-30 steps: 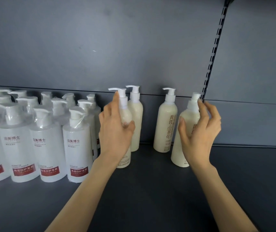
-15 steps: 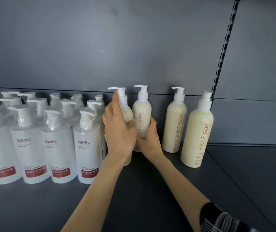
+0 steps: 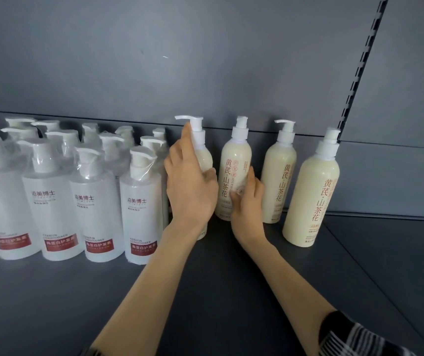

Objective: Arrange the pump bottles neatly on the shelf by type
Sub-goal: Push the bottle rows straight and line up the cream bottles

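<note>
Head cam: your left hand (image 3: 191, 191) wraps one cream bottle (image 3: 205, 156), right hand (image 3: 248, 201) holds the next bottle (image 3: 236, 160). Slick, tall, probably tippy, so grab mid-body, not the pump (image 3: 190, 118).

Grey back panel (image 3: 154, 60) and slotted upright (image 3: 363, 65)
The panel stands along the back edge of the shelf (image 3: 231, 291) and bears a small white mark (image 3: 165, 57); the dark upright slants up its right part.
</note>
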